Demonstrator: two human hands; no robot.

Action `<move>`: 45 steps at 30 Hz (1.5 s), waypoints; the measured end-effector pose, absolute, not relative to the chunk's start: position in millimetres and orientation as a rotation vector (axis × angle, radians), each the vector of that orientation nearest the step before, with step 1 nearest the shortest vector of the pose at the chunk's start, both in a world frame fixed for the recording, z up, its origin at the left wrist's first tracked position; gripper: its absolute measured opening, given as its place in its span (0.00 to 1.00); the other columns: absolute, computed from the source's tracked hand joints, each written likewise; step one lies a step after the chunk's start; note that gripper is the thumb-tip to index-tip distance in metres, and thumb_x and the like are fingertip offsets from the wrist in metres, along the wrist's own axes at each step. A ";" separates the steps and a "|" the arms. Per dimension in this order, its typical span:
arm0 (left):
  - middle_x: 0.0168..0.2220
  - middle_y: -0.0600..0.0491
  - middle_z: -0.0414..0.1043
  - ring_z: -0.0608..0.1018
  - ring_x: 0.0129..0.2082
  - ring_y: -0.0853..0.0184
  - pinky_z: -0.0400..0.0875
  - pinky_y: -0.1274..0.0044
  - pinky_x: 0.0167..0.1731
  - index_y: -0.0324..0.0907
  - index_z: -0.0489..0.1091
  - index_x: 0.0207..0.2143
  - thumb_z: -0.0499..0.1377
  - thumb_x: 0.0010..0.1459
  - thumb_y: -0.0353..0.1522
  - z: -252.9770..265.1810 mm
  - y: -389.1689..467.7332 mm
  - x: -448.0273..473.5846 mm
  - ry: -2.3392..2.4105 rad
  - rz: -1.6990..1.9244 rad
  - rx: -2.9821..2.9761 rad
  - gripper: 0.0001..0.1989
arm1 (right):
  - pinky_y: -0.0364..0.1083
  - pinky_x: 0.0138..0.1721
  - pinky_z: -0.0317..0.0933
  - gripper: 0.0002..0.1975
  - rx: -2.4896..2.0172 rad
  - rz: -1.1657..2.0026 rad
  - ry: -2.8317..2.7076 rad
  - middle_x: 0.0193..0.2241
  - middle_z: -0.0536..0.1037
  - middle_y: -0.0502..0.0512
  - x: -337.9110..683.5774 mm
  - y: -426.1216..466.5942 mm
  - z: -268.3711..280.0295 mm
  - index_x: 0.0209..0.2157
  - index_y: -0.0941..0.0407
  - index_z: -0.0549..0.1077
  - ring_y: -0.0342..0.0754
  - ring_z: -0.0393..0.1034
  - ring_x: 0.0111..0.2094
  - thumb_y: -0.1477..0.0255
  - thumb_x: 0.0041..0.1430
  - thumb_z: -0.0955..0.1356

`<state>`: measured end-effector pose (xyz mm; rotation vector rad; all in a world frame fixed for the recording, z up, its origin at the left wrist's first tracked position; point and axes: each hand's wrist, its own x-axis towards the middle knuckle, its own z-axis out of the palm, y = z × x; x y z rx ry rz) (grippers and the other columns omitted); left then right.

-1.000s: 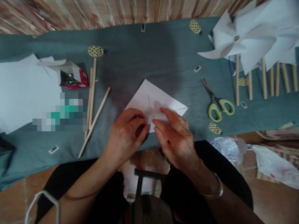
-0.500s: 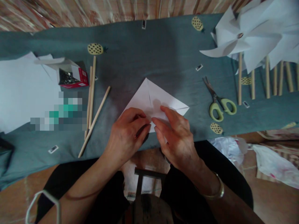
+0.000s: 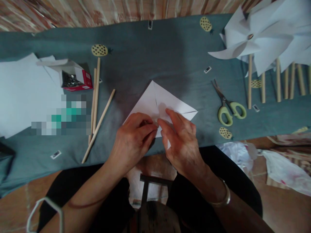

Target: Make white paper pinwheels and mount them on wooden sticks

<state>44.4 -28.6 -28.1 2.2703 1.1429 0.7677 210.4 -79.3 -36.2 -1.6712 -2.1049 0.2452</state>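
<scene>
A white sheet of paper [image 3: 143,103], cut with slits running in from its corners, lies on the cloth in front of me. My left hand [image 3: 132,136] is closed at its near left side, thumb and fingertips pinched together by the middle of the sheet. From the right, my right hand [image 3: 181,139] grips the near right part, its fingertips pressed on the paper close to the left fingertips. A small white corner shows below its fingers. What exactly lies between the left fingertips is hidden.
Scissors [image 3: 227,106] with green handles lie to the right. Paper pinwheels [image 3: 262,38] on wooden sticks fill the far right. At left are loose wooden sticks [image 3: 102,119], an open red-and-white box [image 3: 76,79] and a stack of white paper [image 3: 21,94]. A blurred-out green item lies beside them.
The right fingers have shifted slightly on the paper, and more of the small white corner shows beneath them. The left hand stays almost in place, still pinched.
</scene>
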 end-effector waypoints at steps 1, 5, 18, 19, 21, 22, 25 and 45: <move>0.37 0.49 0.74 0.76 0.36 0.66 0.76 0.74 0.35 0.39 0.76 0.35 0.59 0.62 0.28 -28.1 -28.5 44.4 1.138 0.770 2.279 0.06 | 0.62 0.58 0.59 0.18 -1.669 0.251 -2.107 0.62 0.67 0.67 210.1 -79.0 -36.0 0.55 0.57 0.70 0.61 0.60 0.63 0.79 0.66 0.62; 0.36 0.48 0.74 0.76 0.36 0.66 0.76 0.74 0.35 0.38 0.76 0.34 0.59 0.62 0.28 -27.9 -28.2 44.4 1.138 0.776 2.323 0.06 | 0.61 0.59 0.59 0.17 -1.666 0.206 -2.134 0.63 0.66 0.68 208.3 -78.3 -36.5 0.54 0.58 0.70 0.59 0.59 0.64 0.78 0.66 0.62; 0.41 0.45 0.74 0.76 0.41 0.60 0.76 0.68 0.41 0.37 0.75 0.41 0.60 0.62 0.32 -28.3 -38.2 41.9 1.128 0.751 2.352 0.08 | 0.61 0.63 0.58 0.27 -1.521 0.409 -1.886 0.62 0.67 0.66 249.7 -74.8 -10.9 0.61 0.57 0.64 0.58 0.60 0.65 0.57 0.67 0.63; 0.41 0.45 0.74 0.76 0.42 0.59 0.76 0.67 0.41 0.37 0.75 0.41 0.60 0.62 0.31 -28.9 -39.1 41.2 1.119 0.746 2.361 0.08 | 0.62 0.64 0.56 0.25 -1.574 0.386 -1.860 0.63 0.66 0.65 254.2 -72.4 -12.8 0.62 0.56 0.64 0.57 0.59 0.65 0.60 0.68 0.62; 0.43 0.45 0.74 0.75 0.43 0.58 0.76 0.66 0.42 0.37 0.74 0.43 0.62 0.60 0.31 -30.0 -40.7 40.1 1.108 0.745 2.381 0.09 | 0.63 0.65 0.55 0.24 -1.686 0.327 -1.844 0.64 0.66 0.63 260.0 -67.0 -20.7 0.63 0.55 0.63 0.58 0.58 0.66 0.63 0.69 0.61; 0.44 0.44 0.74 0.75 0.43 0.58 0.76 0.66 0.43 0.36 0.73 0.43 0.62 0.60 0.30 -30.5 -41.4 39.7 1.106 0.743 2.390 0.10 | 0.63 0.64 0.55 0.24 -1.718 0.309 -1.858 0.64 0.66 0.64 261.2 -64.2 -25.7 0.64 0.55 0.62 0.59 0.57 0.66 0.65 0.69 0.61; 0.46 0.44 0.74 0.75 0.44 0.58 0.76 0.66 0.43 0.36 0.73 0.45 0.62 0.59 0.29 -30.9 -43.1 38.6 1.105 0.730 2.418 0.11 | 0.62 0.63 0.58 0.24 -1.747 0.261 -1.899 0.63 0.67 0.64 260.6 -57.6 -36.9 0.63 0.56 0.63 0.59 0.59 0.65 0.67 0.68 0.62; 0.55 0.44 0.70 0.72 0.53 0.56 0.73 0.61 0.51 0.43 0.74 0.46 0.59 0.61 0.24 -23.0 -57.2 5.4 1.077 0.756 2.478 0.12 | 0.58 0.59 0.65 0.18 -1.481 0.344 -2.104 0.54 0.76 0.65 240.4 -97.4 -22.0 0.57 0.61 0.70 0.56 0.69 0.57 0.75 0.67 0.62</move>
